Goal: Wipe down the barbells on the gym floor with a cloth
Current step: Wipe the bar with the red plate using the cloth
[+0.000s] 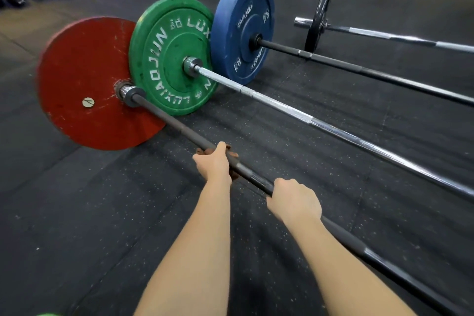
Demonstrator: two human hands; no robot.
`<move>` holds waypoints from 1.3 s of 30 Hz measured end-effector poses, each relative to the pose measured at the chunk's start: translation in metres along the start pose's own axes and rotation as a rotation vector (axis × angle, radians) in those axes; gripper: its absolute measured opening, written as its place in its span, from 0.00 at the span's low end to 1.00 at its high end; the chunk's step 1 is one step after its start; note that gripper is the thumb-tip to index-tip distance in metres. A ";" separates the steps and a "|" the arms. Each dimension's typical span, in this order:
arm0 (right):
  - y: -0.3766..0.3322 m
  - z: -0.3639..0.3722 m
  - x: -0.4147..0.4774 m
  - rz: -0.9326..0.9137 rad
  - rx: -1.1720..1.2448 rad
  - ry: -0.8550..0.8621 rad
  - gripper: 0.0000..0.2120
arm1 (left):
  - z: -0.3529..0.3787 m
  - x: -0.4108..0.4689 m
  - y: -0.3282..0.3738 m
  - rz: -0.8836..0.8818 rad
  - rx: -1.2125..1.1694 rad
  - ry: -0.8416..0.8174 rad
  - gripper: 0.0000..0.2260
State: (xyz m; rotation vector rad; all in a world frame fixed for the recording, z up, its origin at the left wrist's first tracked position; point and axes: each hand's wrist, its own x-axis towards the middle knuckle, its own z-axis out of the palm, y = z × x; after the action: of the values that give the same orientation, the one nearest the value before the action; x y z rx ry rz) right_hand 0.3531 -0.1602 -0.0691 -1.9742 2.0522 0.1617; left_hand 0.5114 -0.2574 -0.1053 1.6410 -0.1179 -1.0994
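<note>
On the nearest barbell point(179, 129), beside open floor point(77, 200), left hand point(214, 161) grips a likely cloth point(233, 154), right hand point(295, 200) grips bare metal.

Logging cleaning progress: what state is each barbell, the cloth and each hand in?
Red-plate barbell: on floor, being held.
Cloth: wrapped round its bar.
Left hand: grips cloth.
Right hand: grips bare bar.
Green-plate barbell: untouched.
Blue-plate barbell: untouched.
Black-plate barbell: untouched.

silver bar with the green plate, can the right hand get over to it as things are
Probably yes: only bare floor separates the silver bar from the dark bar the right hand grips, though it must let go first.
</note>
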 end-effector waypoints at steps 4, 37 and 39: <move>0.000 0.000 0.001 -0.003 -0.003 -0.006 0.05 | 0.003 -0.002 -0.011 0.104 0.052 0.070 0.26; 0.002 0.001 0.003 -0.005 -0.008 0.026 0.06 | 0.000 -0.030 -0.038 -0.140 0.033 -0.254 0.22; 0.004 -0.001 0.003 -0.019 0.006 0.008 0.10 | 0.000 -0.029 -0.034 -0.143 0.021 -0.271 0.27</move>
State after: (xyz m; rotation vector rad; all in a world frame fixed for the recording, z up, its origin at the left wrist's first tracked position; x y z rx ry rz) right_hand 0.3485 -0.1635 -0.0697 -1.9932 2.0360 0.1433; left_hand 0.4797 -0.2276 -0.1150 1.5303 -0.1912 -1.4319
